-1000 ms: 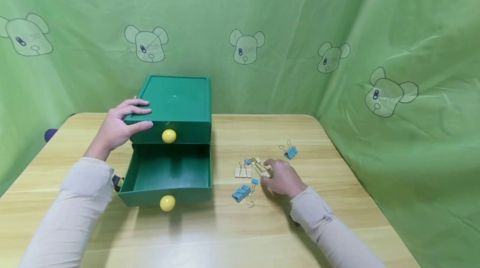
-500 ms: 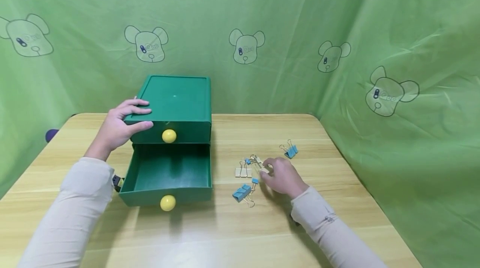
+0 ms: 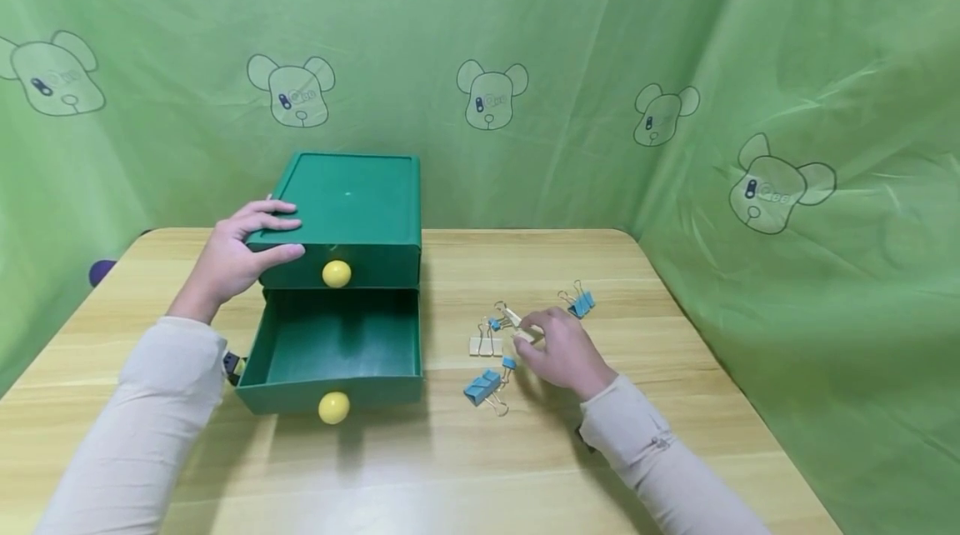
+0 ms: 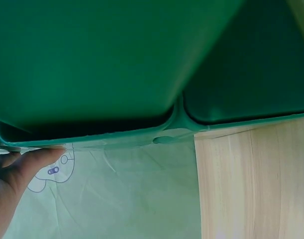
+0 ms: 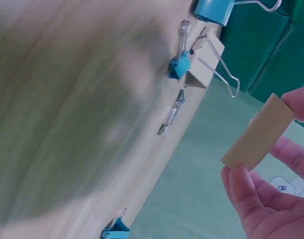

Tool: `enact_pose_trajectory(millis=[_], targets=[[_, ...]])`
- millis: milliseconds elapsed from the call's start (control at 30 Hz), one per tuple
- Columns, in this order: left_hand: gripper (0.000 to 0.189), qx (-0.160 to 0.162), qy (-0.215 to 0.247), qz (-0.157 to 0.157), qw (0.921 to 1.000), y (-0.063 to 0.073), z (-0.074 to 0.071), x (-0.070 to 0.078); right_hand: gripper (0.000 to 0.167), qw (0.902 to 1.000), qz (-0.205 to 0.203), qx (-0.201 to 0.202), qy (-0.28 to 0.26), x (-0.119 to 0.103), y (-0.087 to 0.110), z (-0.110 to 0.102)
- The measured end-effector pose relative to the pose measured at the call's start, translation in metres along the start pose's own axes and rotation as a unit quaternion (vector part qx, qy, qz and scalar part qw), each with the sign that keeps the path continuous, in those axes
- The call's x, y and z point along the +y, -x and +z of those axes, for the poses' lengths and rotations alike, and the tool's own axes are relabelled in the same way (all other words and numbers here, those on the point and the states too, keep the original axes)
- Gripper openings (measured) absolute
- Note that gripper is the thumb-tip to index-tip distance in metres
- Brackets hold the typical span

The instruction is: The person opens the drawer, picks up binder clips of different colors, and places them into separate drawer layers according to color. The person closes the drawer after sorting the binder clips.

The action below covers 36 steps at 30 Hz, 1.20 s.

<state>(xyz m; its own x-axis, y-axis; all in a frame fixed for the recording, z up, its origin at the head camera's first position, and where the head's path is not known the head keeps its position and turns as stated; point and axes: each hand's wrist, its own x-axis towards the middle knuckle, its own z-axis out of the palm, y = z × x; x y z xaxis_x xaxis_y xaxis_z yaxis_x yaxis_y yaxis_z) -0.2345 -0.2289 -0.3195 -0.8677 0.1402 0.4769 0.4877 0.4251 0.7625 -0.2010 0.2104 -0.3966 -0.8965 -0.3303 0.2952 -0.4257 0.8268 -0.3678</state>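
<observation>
A green two-drawer cabinet [image 3: 360,193] with yellow knobs stands on the table. Its lower drawer [image 3: 281,398] is pulled out and its upper one is closed. My left hand [image 3: 225,262] rests on the cabinet's left front corner, fingers extended over the top and thumb by the front edge. At the right, my right hand [image 3: 566,353] pinches a cream binder clip [image 5: 261,134] between thumb and fingers, just above the table; its wire handles are mostly hidden in the right wrist view. Close by lie another cream binder clip [image 3: 486,346] and a larger blue binder clip [image 3: 482,387].
Small blue binder clips [image 3: 508,362] lie among the larger ones. Farther right sits another blue binder clip [image 3: 581,304], handles up. Wood-grain table [image 3: 480,477] extends to the front. Green cloth [image 3: 555,177] with bear-head drawings hangs behind and along the sides.
My right hand has shifted slightly up and away with the cream binder clip, which has tilted and come off the table. My left hand stays on the cabinet.
</observation>
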Motion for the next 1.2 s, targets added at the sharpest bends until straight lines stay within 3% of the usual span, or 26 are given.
enact_pose_trajectory(millis=[333,600,1200], targets=[[0.036,-0.001,0.0,-0.001,1.0,0.0,0.0,0.0,0.029,0.9998,-0.002,0.017,-0.009,-0.016,0.001,-0.007],[0.036,-0.002,0.001,-0.002,1.0,0.001,0.0,0.0,0.028,0.9973,-0.044,0.055,-0.021,-0.026,0.0,-0.013],[0.037,-0.001,0.0,-0.005,1.0,0.001,0.0,-0.001,0.027,0.9925,-0.075,0.087,-0.043,-0.043,-0.003,-0.021]])
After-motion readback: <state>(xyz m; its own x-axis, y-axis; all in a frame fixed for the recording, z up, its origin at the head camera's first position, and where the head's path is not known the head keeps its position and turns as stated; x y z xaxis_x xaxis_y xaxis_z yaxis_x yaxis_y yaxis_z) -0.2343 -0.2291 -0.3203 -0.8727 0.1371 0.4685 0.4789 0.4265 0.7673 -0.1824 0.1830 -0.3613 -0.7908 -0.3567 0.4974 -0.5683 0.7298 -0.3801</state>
